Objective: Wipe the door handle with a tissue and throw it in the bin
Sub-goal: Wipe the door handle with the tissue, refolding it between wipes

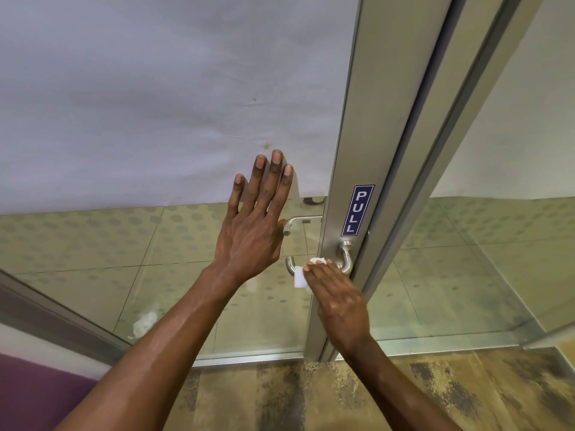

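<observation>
Both forearms enter from the bottom of the frame, over a mottled brown carpet (311, 396) that fills the lower edge. Lower centre-right, the right hand (339, 303) is curled over the tissue (300, 276), pressing the white fold against the horizontal bar of the door handle (343, 259), a brushed-metal lever fixed to the door's grey frame (342, 150); a corner of the tissue hangs below the fingers, and another bit shows above them. Left of it and a little higher, the left hand (252, 231) lies flat with fingers spread against the glass door (186, 275), holding nothing, apparently steadying the door. Above the handle sits a blue PULL sign (357, 209). Through the glass, beyond the left hand, a second handle on the far side is partly visible, then a dotted tile floor further back. White sheeting (155, 88) covers the upper glass.

The wiping step seems to be in progress. To do it well, wrap the tissue fully round the bar and draw it from the free end at the left to the curved neck by the frame, then turn the wrist to reach the underside and back. Keeping the left palm firm should stop the door swinging. No bin is in view.
</observation>
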Available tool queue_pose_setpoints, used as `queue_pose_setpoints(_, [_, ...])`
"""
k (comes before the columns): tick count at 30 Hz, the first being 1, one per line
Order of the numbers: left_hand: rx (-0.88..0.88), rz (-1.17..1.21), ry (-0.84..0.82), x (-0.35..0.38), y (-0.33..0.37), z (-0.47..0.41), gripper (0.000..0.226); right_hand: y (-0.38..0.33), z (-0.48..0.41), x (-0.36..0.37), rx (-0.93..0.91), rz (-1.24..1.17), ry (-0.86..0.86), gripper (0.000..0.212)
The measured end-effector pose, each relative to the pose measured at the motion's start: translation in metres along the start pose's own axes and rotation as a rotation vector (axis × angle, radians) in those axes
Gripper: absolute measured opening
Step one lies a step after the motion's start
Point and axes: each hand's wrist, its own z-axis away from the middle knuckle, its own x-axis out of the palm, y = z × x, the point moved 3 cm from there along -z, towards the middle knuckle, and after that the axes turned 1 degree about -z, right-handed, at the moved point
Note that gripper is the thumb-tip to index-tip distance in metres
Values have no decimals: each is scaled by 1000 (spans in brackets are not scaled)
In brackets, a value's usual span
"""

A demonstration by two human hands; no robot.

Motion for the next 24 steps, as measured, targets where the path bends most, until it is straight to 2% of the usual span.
queue_pose_setpoints(2, [-4,2,-3,1,0,1,104,-10,-5,6,-4,-9,-9,48])
queue_pose_setpoints(5, [-6,10,-3,0,0,1,100,-22,-18,12,37,-11,-81,53])
queue_pose_setpoints(9, [1,12,-18,-2,1,0,98,-36,-35,23,129,39,-265,58])
queue_pose_setpoints(14, [-1,28,-31,-3,3,0,99,-51,-58,27,210,135,-401,30])
queue_pose_setpoints(17, [-5,29,-23,-3,3,0,100,-50,-60,29,155,152,-398,25])
queue_pose_setpoints(24, [-5,11,1,0,3,0,99,-28,-23,32,-93,142,-265,35])
